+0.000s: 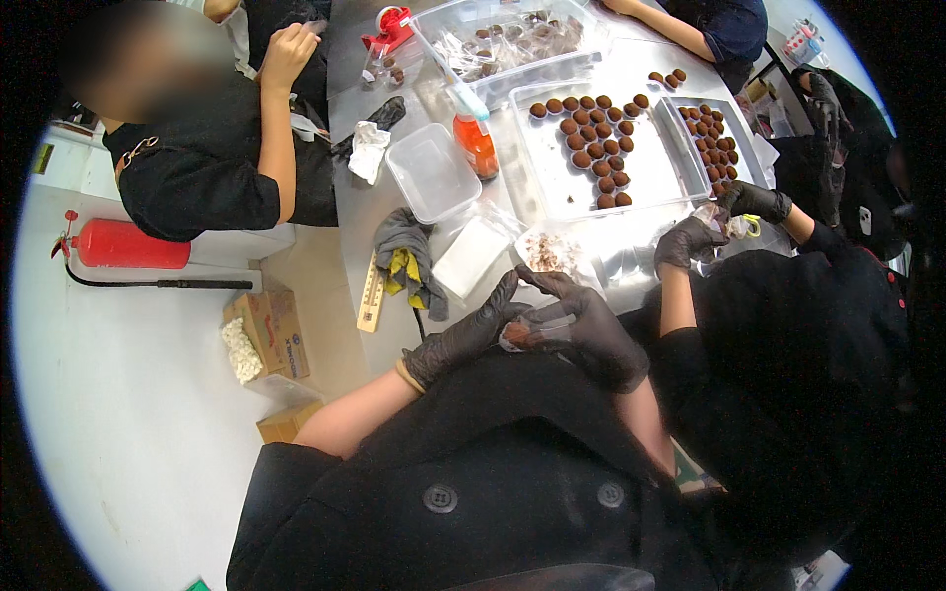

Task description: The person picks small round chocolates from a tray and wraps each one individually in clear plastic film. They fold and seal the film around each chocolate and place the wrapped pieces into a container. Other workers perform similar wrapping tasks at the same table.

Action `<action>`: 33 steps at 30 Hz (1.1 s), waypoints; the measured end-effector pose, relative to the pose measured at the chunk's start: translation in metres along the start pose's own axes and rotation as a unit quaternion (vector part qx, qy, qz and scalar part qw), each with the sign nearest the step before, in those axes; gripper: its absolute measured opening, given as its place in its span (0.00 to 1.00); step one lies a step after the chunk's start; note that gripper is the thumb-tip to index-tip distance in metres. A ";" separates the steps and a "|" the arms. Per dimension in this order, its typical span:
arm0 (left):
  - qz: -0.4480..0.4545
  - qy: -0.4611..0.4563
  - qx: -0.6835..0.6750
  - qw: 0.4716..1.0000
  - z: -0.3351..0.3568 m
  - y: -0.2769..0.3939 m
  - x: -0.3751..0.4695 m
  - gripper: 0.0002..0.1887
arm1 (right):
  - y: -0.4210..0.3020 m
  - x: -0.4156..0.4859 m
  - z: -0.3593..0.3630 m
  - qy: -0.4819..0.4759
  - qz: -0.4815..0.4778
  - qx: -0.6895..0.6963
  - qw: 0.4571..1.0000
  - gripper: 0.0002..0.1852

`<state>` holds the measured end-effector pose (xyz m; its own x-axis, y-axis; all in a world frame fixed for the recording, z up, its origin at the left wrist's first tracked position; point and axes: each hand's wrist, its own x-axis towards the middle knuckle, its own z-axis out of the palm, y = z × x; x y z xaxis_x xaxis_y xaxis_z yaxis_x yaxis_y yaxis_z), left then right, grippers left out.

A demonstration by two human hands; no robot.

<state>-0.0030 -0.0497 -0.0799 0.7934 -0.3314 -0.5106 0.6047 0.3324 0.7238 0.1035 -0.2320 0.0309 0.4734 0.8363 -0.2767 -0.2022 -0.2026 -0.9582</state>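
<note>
My left hand and my right hand, both in black gloves, meet close to my chest at the table's near edge. Between them is a small clear plastic wrapper with a brown ball in it. The right fingers lie over the wrapper; the left fingers are at its other side, and their exact hold is partly hidden. Just beyond my hands stands a white dish with brown crumbs. Farther off, a clear plastic tray holds rows of brown cocoa-coated balls in small paper cups.
A co-worker's gloved hands work close on the right. Another person sits at the left. On the metal table are an orange bottle, an empty clear container, a grey cloth, a thermometer and a bin of wrapped balls.
</note>
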 end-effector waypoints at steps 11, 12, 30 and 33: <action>0.057 0.061 0.022 0.996 0.052 0.065 -0.038 0.28 | 0.034 -0.004 0.005 0.022 -0.101 -0.064 0.993 0.34; 0.033 0.084 -0.070 0.993 0.054 0.065 -0.037 0.30 | 0.037 -0.004 0.005 0.024 -0.100 -0.096 0.990 0.33; 0.117 0.056 0.049 0.990 0.038 0.064 -0.044 0.23 | 0.051 -0.005 0.015 0.192 -0.025 -0.022 0.981 0.15; 0.120 0.076 0.123 0.982 0.043 0.075 -0.050 0.24 | 0.052 -0.002 0.017 0.213 0.025 0.018 0.977 0.15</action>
<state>-0.0002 -0.0460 0.0192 0.9236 -0.1277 -0.3614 0.3785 0.1554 0.9125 0.0776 -0.2360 -0.0165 0.7741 0.5368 -0.3356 -0.2605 -0.2130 -0.9417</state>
